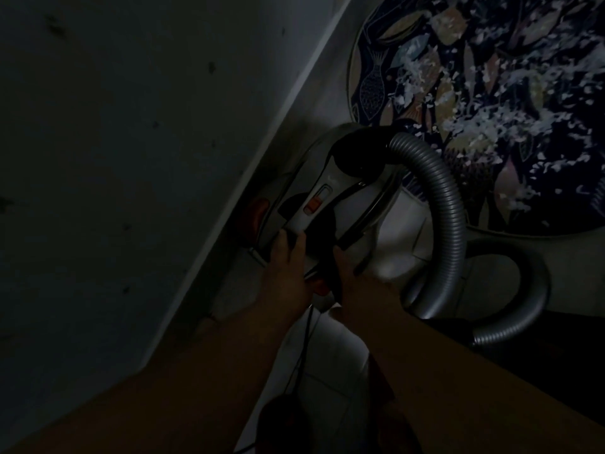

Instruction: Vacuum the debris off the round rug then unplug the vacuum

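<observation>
left hand (288,267) | right hand (348,276) | both on vacuum (330,178) rear | debris (491,116) on rug (370,90)

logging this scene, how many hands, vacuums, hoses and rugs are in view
hands: 2 (left hand, right hand)
vacuum: 1
hose: 1
round rug: 1
total: 5

The pale tiled floor (402,224) carried a round rug (370,86) at upper right, strewn with white debris (491,119). The vacuum (330,178) sat at centre just beside the rug, its hose (448,204) looping right, a cord (306,339) trailing below.
</observation>
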`<state>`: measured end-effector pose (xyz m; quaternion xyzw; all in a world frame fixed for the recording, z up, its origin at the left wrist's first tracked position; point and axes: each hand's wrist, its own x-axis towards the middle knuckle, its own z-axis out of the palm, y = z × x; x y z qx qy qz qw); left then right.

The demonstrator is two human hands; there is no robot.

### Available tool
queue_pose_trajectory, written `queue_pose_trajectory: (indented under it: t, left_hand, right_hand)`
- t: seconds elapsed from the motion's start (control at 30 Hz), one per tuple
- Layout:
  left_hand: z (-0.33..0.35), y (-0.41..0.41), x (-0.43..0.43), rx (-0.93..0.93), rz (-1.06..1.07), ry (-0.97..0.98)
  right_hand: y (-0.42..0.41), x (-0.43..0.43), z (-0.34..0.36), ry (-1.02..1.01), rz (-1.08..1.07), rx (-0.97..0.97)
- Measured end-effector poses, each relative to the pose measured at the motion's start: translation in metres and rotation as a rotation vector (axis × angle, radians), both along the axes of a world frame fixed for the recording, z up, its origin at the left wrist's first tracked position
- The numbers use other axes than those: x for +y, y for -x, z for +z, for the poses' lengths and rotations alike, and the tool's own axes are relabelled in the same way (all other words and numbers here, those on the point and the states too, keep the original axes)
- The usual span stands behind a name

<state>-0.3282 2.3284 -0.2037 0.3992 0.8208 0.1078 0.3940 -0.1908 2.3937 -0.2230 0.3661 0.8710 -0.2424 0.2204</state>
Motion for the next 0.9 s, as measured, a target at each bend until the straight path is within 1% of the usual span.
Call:
queue_pose_trajectory:
  t: [0.07,0.13,0.2,0.27,0.33,0.37,0.43,0.57,0.67,0.77,0.87,0.9]
  left_hand:
    - [0.001,0.000,-0.006,-0.022,0.002,0.014]
    - [0.006,0.001,-0.009,-0.032,-0.021,0.036]
    - [0.016,0.000,-0.009,-0.052,-0.041,0.055]
    - [0.020,-0.003,-0.008,-0.088,-0.040,0.077]
    - [0.022,-0.008,0.000,-0.162,0.004,0.060]
    - [0.020,-0.010,0.005,-0.195,0.033,0.051]
    - [0.012,-0.015,0.011,-0.211,0.041,0.045]
    - [-0.006,-0.027,0.008,-0.147,-0.053,0.053]
    - [-0.005,-0.032,0.002,-0.121,-0.065,0.022]
    - [0.008,-0.036,0.002,-0.100,-0.057,0.008]
    - [0.028,-0.038,0.006,-0.088,-0.068,0.005]
    - [0.035,-0.038,0.007,-0.084,-0.077,0.007]
  right_hand:
    - [-0.007,-0.006,-0.002,-0.033,0.002,-0.024]
    - [-0.014,-0.002,0.006,-0.025,-0.054,-0.024]
    - [-0.021,0.010,0.016,0.055,-0.090,-0.051]
    - [-0.025,0.017,0.017,0.147,-0.098,-0.120]
    - [-0.029,0.019,0.014,0.189,-0.084,-0.168]
    - [-0.030,0.018,0.010,0.196,-0.069,-0.160]
    - [-0.033,0.011,-0.003,0.181,-0.030,-0.126]
    - [-0.037,0.001,-0.011,0.076,-0.022,-0.080]
    - [-0.046,0.008,0.004,0.009,0.028,-0.073]
    - [-0.055,0.024,0.026,-0.100,0.111,0.031]
    - [-0.053,0.042,0.064,-0.053,0.208,-0.091]
    - [-0.052,0.045,0.073,-0.046,0.236,-0.088]
